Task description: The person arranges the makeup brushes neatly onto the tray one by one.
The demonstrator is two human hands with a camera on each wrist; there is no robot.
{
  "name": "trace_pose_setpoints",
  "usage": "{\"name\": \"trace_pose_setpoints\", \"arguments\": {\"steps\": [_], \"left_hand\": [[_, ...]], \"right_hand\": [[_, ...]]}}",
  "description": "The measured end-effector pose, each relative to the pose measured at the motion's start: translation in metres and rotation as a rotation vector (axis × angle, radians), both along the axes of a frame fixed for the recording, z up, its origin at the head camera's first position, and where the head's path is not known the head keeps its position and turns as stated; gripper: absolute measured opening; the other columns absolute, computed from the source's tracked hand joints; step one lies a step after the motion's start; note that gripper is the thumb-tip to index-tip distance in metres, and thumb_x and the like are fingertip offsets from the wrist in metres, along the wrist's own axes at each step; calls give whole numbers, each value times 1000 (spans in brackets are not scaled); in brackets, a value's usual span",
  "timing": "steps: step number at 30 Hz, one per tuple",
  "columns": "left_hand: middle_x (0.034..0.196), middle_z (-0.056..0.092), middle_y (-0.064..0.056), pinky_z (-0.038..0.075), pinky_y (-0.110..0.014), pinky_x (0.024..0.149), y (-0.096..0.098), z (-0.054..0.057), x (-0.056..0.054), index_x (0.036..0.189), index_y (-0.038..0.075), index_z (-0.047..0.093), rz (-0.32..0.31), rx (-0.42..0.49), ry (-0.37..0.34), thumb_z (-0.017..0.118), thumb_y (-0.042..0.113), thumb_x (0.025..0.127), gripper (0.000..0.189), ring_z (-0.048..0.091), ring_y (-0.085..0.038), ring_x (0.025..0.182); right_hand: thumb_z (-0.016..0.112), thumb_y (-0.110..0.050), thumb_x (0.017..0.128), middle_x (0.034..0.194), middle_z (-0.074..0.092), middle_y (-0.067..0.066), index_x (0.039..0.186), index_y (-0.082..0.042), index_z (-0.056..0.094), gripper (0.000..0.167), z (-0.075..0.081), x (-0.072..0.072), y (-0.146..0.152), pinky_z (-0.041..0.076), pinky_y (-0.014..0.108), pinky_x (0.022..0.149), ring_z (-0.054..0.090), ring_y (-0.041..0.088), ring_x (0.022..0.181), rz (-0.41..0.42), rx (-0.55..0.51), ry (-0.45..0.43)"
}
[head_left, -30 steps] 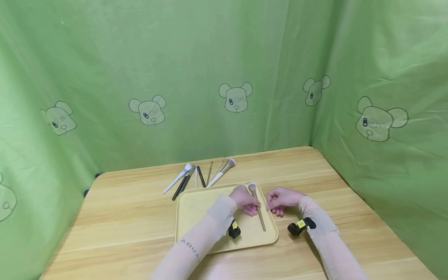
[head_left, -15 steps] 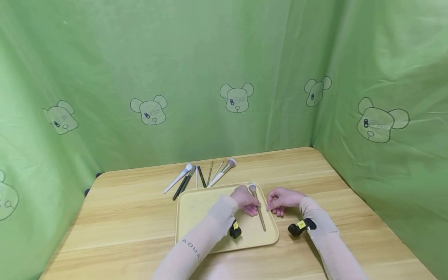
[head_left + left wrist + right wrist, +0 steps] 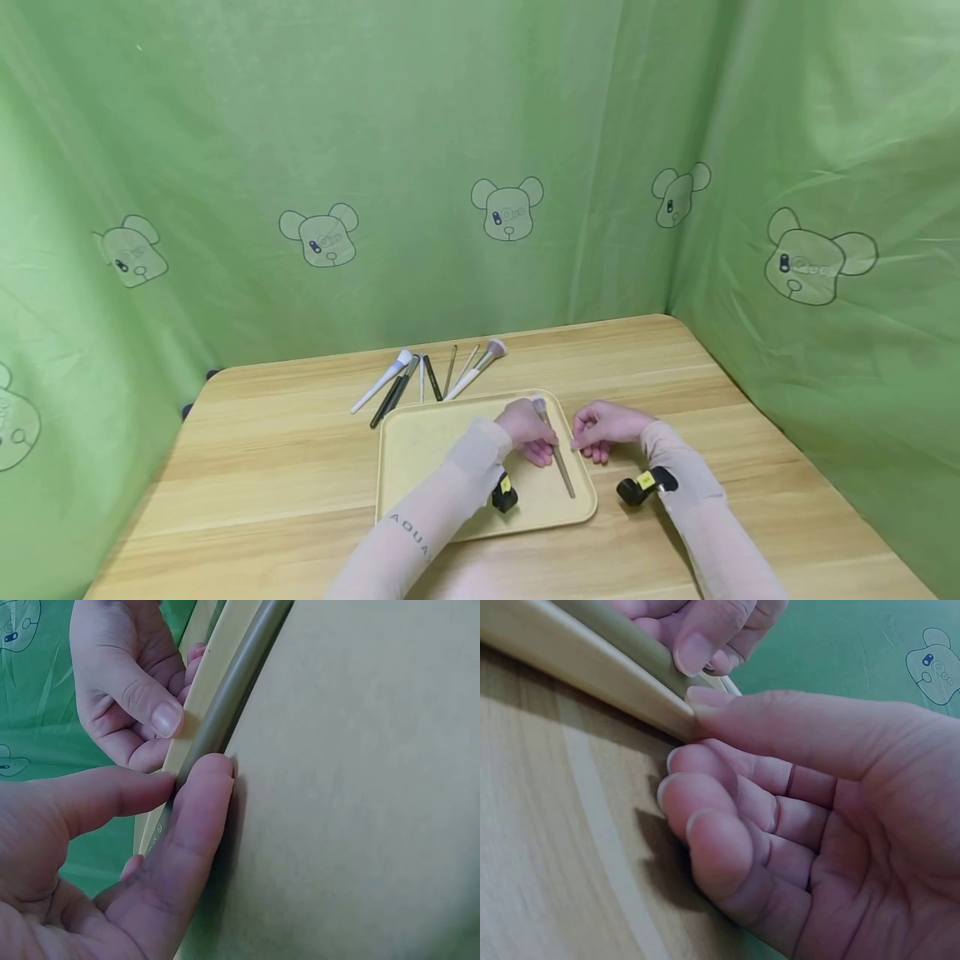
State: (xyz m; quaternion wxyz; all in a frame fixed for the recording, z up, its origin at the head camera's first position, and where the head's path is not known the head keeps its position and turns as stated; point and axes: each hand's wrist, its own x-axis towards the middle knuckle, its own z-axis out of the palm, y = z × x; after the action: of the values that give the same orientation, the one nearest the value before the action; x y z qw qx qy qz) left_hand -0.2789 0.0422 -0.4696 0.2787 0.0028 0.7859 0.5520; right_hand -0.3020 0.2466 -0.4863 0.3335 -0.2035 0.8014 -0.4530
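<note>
Brush (image 3: 564, 475) is in the tray (image 3: 412, 450), right-hand part, just inside the right rim. Long axis runs front to back, near-parallel to that rim, slightly skewed in the head view: bristles (image 3: 539, 405) at the far end, tilted left; handle tip at the near end, tilted right, toward the near right corner. Lies roughly flat; can't tell if it's fully resting on the tray floor or touching the rim.

Left hand (image 3: 527, 429) pinches the handle around its middle, thumb one side, finger the other, gap just handle-wide. Left wrist view has the handle running diagonally alongside the tray wall. Right hand (image 3: 609, 423) pinches the right rim, thumb on top, other fingers bent at the outer side. Hands close together, brush and rim between them.

Past the tray's far edge, a fan of brushes on the wooden table (image 3: 262, 467): white one (image 3: 381, 383) leftmost, bristles away; large fluffy one (image 3: 477, 369) rightmost, bristles away and right, white handle toward the tray.
</note>
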Motion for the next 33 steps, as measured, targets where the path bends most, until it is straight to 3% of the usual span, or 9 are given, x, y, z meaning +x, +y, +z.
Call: {"name": "trace_pose_setpoints", "arguments": {"steps": [6, 16, 29, 33], "left_hand": [[77, 71, -27, 62, -32, 55, 0, 0, 2, 81, -12, 67, -6, -28, 15, 69, -3, 82, 9, 59, -16, 45], [85, 70, -29, 62, -32, 56, 1, 1, 1, 80, -10, 67, -12, -39, 18, 68, 0, 83, 10, 59, -16, 45], [80, 70, -28, 60, -31, 51, 0, -3, -3, 76, -7, 65, -18, -14, 2, 69, 2, 84, 12, 61, -17, 45], [80, 71, -27, 61, -32, 54, -4, 1, -1, 81, -8, 66, -28, -7, 0, 68, 5, 85, 14, 61, -17, 46]], "right_hand": [[66, -10, 88, 65, 61, 0, 85, 0, 56, 15, 2, 1, 0, 51, 17, 49, 57, 7, 52, 5, 3, -12], [66, -9, 88, 66, 61, 1, 85, 2, 56, 16, 4, 1, -1, 51, 18, 49, 57, 8, 53, 7, 11, -1], [66, -10, 88, 66, 62, 2, 84, 0, 57, 14, 3, 1, -1, 52, 18, 49, 58, 8, 52, 2, 11, 1], [67, -10, 88, 66, 62, 2, 84, 0, 57, 15, 2, 1, -1, 52, 18, 49, 57, 8, 52, 3, 5, 2]]}}
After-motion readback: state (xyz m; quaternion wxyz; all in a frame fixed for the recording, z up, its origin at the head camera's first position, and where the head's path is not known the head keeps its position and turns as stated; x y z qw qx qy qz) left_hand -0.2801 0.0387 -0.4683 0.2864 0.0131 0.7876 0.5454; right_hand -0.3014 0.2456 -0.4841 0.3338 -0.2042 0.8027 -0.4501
